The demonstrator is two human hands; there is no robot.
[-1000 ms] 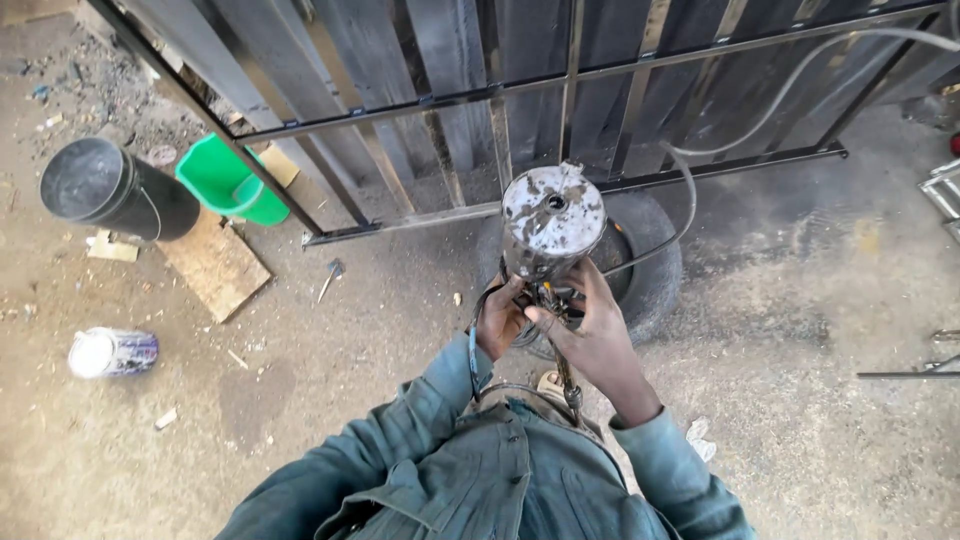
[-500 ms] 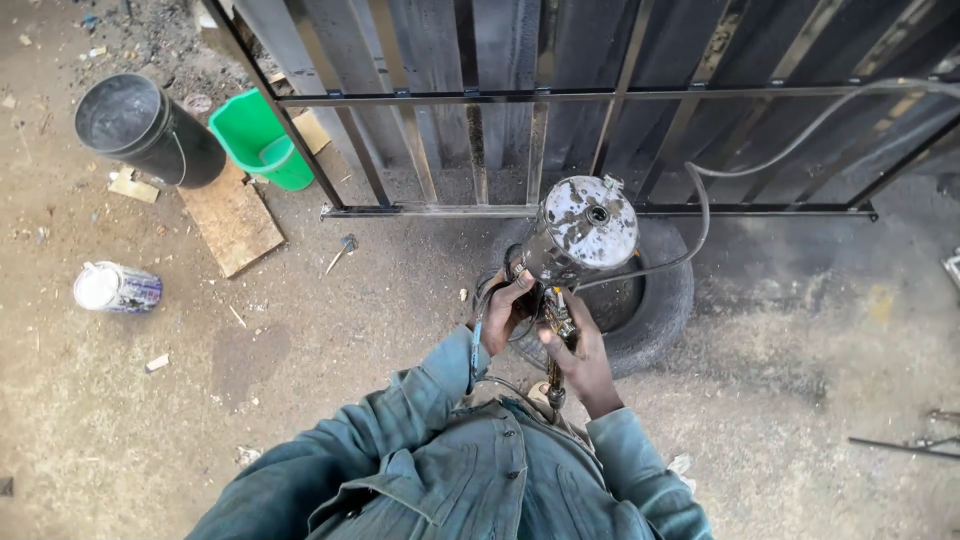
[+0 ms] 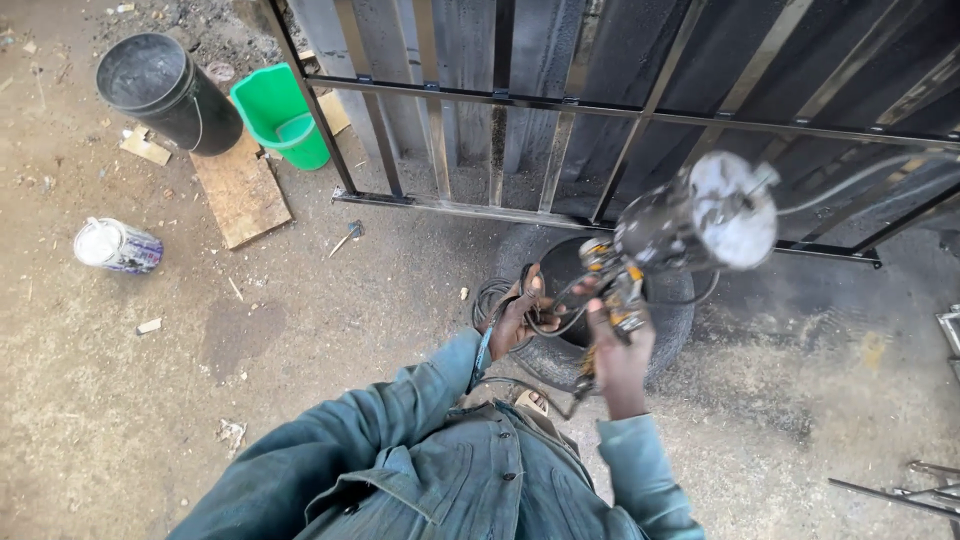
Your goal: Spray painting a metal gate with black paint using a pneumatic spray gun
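- Well to the left of the fingers, a black bucket [image 3: 165, 90] and a green tub [image 3: 278, 113] stand just beside a wooden board [image 3: 240, 190].
- The left hand [image 3: 518, 318] curls its fingers around a thin hose [image 3: 560, 318].
- The right hand [image 3: 617, 350] clamps its fingers on the spray gun [image 3: 640, 262], whose metal cup [image 3: 705, 220] tilts up and right of them, over a tyre [image 3: 590, 340].

Both arms raised in front of chest, elbows bent, sleeves of blue-grey work jacket down to wrists. Left hand [image 3: 517, 318] lower and nearer body, fingers curled shut, knuckles facing camera. Right hand [image 3: 617, 350] higher and further out, forearm upright, fingers wrapped tight in closed grip, back of hand toward camera. Hands near each other, not touching.
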